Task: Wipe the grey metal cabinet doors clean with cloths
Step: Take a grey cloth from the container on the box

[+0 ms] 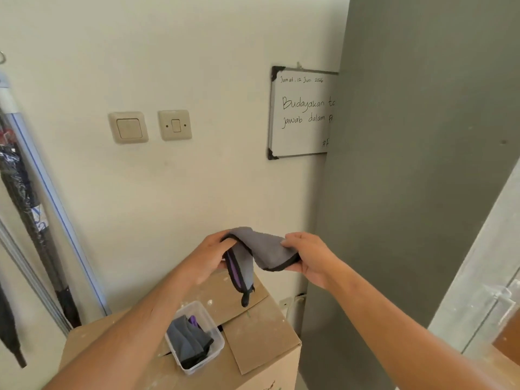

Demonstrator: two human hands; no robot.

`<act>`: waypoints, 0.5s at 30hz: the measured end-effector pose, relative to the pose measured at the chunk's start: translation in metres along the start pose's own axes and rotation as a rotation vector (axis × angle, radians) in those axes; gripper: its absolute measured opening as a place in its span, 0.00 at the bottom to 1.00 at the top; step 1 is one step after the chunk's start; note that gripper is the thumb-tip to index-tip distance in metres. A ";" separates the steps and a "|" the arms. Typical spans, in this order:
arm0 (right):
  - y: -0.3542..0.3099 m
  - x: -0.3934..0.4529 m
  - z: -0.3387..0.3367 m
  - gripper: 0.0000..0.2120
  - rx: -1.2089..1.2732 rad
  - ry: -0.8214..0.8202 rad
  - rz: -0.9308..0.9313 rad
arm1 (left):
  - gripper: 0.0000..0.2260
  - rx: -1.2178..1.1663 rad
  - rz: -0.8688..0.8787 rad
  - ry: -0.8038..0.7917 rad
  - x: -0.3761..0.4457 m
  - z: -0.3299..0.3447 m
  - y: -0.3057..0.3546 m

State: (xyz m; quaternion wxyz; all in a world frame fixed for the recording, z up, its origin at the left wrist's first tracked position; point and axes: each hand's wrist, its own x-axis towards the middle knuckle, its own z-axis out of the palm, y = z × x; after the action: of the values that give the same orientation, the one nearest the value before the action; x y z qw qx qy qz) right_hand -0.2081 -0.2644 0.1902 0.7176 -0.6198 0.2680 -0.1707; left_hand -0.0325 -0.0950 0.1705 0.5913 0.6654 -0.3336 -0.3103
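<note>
A grey cloth [260, 249] with black edging and a purple inner side hangs between both hands above a cardboard box. My left hand [213, 253] grips its left end, fingers curled round the fabric. My right hand [308, 257] pinches the right end, thumb on top. The grey metal cabinet [416, 164] stands tall on the right, its side panel facing me. A clear plastic tub [218, 343] on the box holds another folded grey cloth [188, 340].
The cardboard box [261, 330] stands against a cream wall with two switches [152, 126]. A whiteboard [301, 114] hangs partly behind the cabinet. Dark umbrellas [25, 209] and a pale rail lean at the left. A light grey panel [484, 277] slants at the right edge.
</note>
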 end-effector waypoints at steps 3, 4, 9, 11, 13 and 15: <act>0.008 -0.016 -0.020 0.05 -0.140 -0.032 0.095 | 0.19 -0.072 0.031 -0.066 0.001 0.015 0.021; 0.008 -0.022 -0.026 0.07 -0.232 -0.038 0.136 | 0.20 -0.078 0.040 -0.080 0.000 0.020 0.029; -0.003 -0.035 -0.048 0.17 -0.289 -0.031 0.008 | 0.18 -0.122 0.060 -0.175 -0.001 0.048 0.057; -0.014 -0.040 -0.048 0.19 -0.108 -0.118 -0.072 | 0.16 -0.111 0.058 -0.273 -0.005 0.059 0.068; -0.022 -0.048 -0.047 0.21 -0.120 -0.142 -0.138 | 0.16 -0.106 0.061 -0.348 -0.009 0.067 0.075; -0.028 -0.052 -0.049 0.24 -0.131 -0.091 -0.194 | 0.16 -0.123 0.061 -0.344 -0.007 0.070 0.075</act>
State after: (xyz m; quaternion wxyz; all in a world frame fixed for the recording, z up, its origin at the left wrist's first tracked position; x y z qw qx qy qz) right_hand -0.2763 -0.2781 0.2221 0.6672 -0.6953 0.1845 -0.1934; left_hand -0.0984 -0.1358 0.2379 0.5742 0.5547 -0.4303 -0.4213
